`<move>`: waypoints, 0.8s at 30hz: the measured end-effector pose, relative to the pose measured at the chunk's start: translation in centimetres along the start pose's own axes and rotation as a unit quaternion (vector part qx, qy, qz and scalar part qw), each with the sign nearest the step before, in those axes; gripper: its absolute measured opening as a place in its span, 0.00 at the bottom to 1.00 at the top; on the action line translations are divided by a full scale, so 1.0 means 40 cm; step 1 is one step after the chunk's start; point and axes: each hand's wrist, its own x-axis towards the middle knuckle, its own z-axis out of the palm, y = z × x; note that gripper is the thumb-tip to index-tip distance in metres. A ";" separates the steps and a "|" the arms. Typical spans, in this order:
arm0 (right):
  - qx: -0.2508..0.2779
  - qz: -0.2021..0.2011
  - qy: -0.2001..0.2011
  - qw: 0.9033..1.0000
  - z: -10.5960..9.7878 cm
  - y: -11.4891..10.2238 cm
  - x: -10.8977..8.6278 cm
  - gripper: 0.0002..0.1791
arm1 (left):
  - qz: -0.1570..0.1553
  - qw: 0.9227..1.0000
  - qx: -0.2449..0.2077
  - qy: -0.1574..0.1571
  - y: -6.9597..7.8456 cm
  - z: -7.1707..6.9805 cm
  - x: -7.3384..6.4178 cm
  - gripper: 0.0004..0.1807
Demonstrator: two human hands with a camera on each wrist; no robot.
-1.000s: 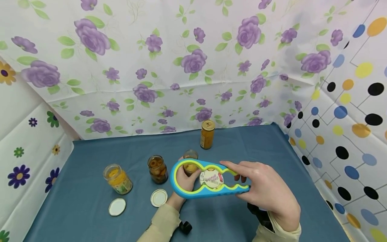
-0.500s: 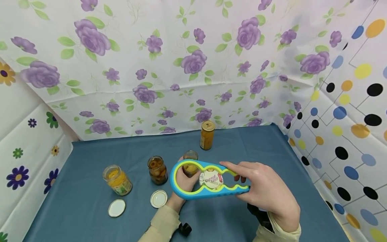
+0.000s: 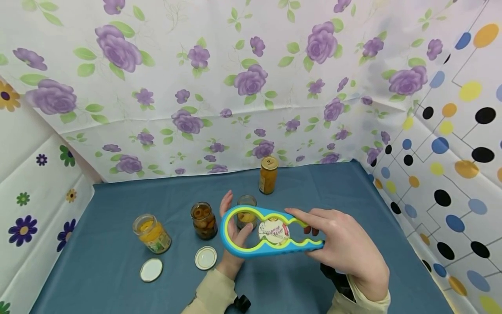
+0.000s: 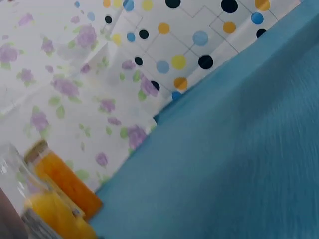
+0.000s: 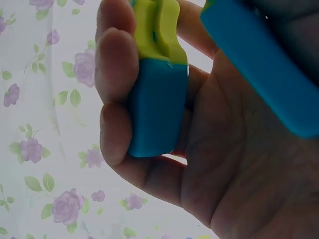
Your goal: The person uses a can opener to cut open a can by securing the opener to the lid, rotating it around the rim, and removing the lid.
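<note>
In the head view my right hand grips the handle ends of a blue and yellow-green jar opener. A printed lid sits between its scalloped inner edges. The right wrist view shows fingers curled round one blue handle. Behind the opener's loop is my left hand, fingers extended, beside an open glass jar with yellow fruit. The opener partly covers both. That jar's yellow contents also show at the left wrist view's lower left, with a blurred bit of finger at the edge.
A capped orange jar stands at the back. Left of my hands are an open jar of brown fruit and an open jar of orange fruit. Two lids, one white and one rimmed, lie on the blue cloth.
My left hand has let go of the open jar; its fingers have straightened and spread away to the left. The right hand and jar opener have hardly moved.
</note>
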 end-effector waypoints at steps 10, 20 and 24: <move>0.003 -0.013 0.011 1.000 0.002 0.003 0.002 0.51 | 0.155 0.987 -0.046 0.001 0.116 0.021 0.025 0.28; -0.017 -0.031 0.030 0.999 0.006 0.001 0.008 0.51 | -0.013 0.992 -0.080 -0.097 0.207 0.031 0.028 0.24; -0.021 -0.038 0.034 0.998 0.009 0.001 0.010 0.51 | -0.073 0.978 -0.123 -0.151 0.229 0.035 0.033 0.23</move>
